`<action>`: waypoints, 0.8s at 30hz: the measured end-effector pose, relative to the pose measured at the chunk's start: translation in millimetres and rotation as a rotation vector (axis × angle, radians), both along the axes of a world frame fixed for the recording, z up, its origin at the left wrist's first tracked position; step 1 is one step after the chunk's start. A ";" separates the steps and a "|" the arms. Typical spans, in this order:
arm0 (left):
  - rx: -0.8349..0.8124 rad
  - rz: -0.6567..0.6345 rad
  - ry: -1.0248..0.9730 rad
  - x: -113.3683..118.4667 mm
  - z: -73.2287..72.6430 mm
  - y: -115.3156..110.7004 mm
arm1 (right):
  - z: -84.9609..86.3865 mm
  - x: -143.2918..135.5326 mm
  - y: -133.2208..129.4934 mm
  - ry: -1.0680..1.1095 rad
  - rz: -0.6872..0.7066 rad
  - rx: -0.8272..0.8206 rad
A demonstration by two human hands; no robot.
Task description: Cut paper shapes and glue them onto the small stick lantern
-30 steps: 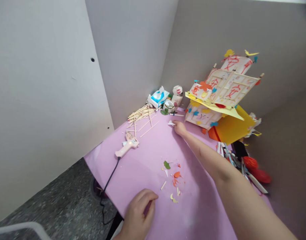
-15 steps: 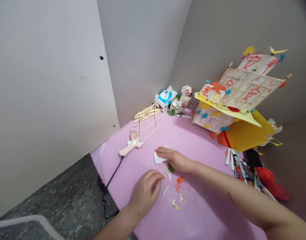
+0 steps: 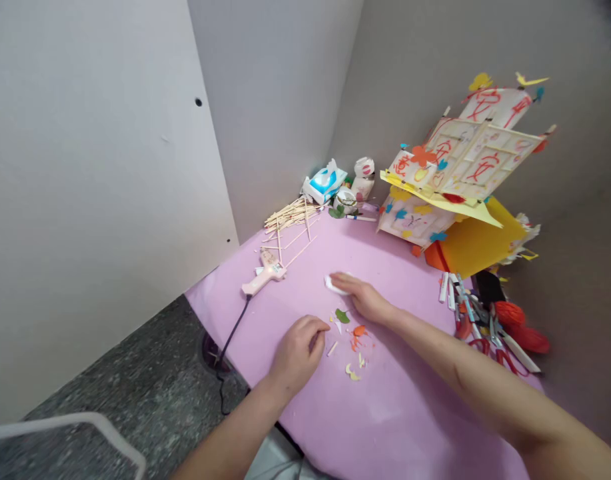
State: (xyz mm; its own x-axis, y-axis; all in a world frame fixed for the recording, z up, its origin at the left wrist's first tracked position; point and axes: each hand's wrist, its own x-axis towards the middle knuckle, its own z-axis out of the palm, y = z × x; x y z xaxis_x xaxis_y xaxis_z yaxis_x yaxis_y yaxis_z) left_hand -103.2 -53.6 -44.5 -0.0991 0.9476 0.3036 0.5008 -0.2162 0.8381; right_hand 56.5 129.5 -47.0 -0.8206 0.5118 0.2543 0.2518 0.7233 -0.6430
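My right hand presses a white wipe flat on the pink table, its fingers stretched over the cloth. Resting nearer the left edge, my left hand is loosely curled, thumb apart from the forefinger, with nothing visible in it. Between the hands lie a green leaf-shaped scrap, orange scraps, a short pale stick and pale yellow paper bits. The left fingertips are close to the small white and yellow scraps.
A pink glue gun with a black cord lies left, beside thin wooden sticks. Behind are a wipes pack and a white jar. Right stands a decorated paper model, with markers, scissors and red yarn.
My right hand has slid the wipe away from the scraps, uncovering the green leaf-shaped piece. The view has shifted slightly. My left hand stays beside the scraps.
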 end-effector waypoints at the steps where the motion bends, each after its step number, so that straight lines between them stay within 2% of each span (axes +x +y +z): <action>1: 0.010 0.000 -0.004 -0.4 0.9 0.0 | 4.4 4.9 -16.9 -0.013 0.079 -0.054; 3: 0.027 0.000 -0.013 -1.5 2.0 -0.6 | 12.7 19.1 -36.4 -0.036 0.115 -0.165; 4: 0.033 0.001 -0.015 -2.2 2.2 -1.4 | 15.3 27.9 -37.7 -0.024 0.055 -0.185; 6: 0.038 0.006 -0.010 -3.7 1.9 -4.7 | 15.0 47.0 -25.9 0.030 -0.197 -0.123; 8: 0.038 0.016 0.003 -5.6 2.1 -9.0 | 8.2 64.8 -4.9 0.024 -0.494 0.016; 10: 0.035 0.039 0.028 -9.6 6.0 -10.9 | -1.9 77.1 12.6 -0.060 -0.673 0.123; 11: 0.035 0.057 0.054 -13.5 10.5 -9.2 | -7.0 80.1 17.6 -0.101 -0.703 0.160; 13: 0.034 0.113 0.145 -26.9 25.8 2.7 | -15.3 80.5 19.6 -0.153 -0.657 0.197; 15: 0.026 0.200 0.285 -49.0 47.7 28.6 | -20.3 76.0 15.1 -0.170 -0.574 0.205; 17: -0.044 0.326 0.468 -77.1 70.8 67.3 | -22.3 71.1 9.9 -0.177 -0.522 0.202; 19: -0.265 0.381 0.664 -104.3 88.4 112.6 | -22.8 68.4 7.4 -0.173 -0.507 0.207; 20: -0.428 0.328 0.753 -115.3 93.8 134.7 | -22.9 68.0 7.2 -0.165 -0.504 0.210; 21: -0.587 0.220 0.838 -124.0 96.8 154.9 | -23.0 68.1 7.3 -0.153 -0.504 0.211; 24: -0.643 0.093 0.911 -135.9 94.0 197.3 | -23.0 69.0 7.8 -0.116 -0.515 0.212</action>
State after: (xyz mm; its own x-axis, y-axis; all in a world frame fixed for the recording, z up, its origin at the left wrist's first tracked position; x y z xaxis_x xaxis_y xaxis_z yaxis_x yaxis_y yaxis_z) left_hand -239.1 143.6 49.4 -0.1679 0.9549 -0.2449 0.9764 0.1953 0.0923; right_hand 125.4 137.3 -70.0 -0.5075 0.8006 0.3186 0.6663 0.5990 -0.4441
